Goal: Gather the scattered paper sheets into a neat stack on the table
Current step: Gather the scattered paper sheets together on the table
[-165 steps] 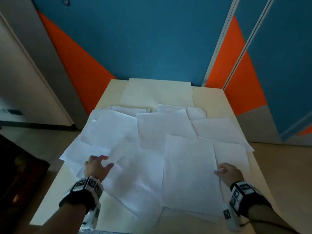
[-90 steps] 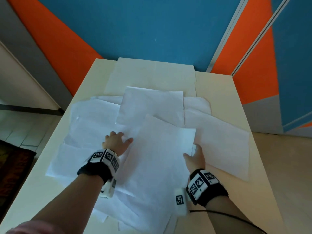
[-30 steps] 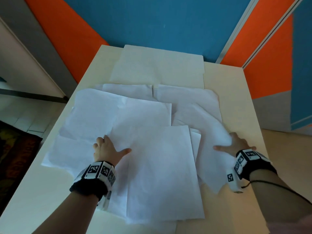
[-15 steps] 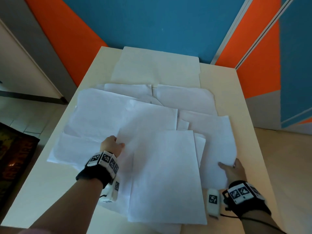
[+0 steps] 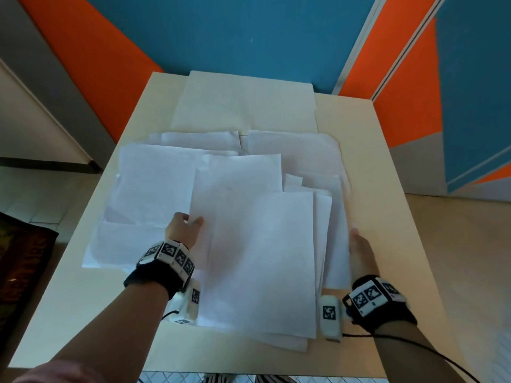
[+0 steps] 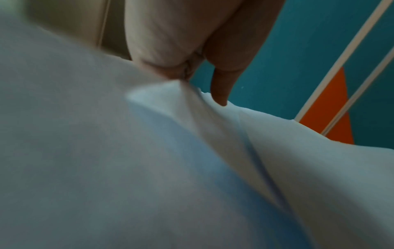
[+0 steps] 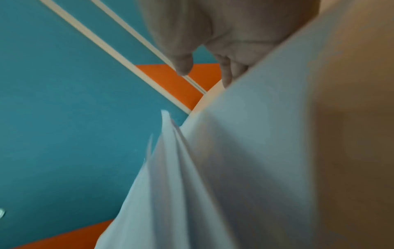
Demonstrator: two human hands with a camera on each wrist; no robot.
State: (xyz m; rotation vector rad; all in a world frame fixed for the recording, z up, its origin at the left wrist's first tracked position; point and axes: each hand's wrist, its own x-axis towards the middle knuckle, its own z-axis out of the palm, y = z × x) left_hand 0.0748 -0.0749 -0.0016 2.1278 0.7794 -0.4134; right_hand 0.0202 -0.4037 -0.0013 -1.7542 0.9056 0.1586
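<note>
We see the paper sheets point(image 5: 257, 244) overlapping loosely across the middle of the table point(image 5: 387, 167). Our left hand point(image 5: 184, 230) pinches the pile's left edge; our right hand point(image 5: 359, 252) presses straight fingers against its right edge.

Dim, bluish light is falling evenly in the head view, its edges bowing outward; both wrist views are smearing with motion blur; soft shadows are lying across the paper sheets point(image 5: 257, 244).
</note>
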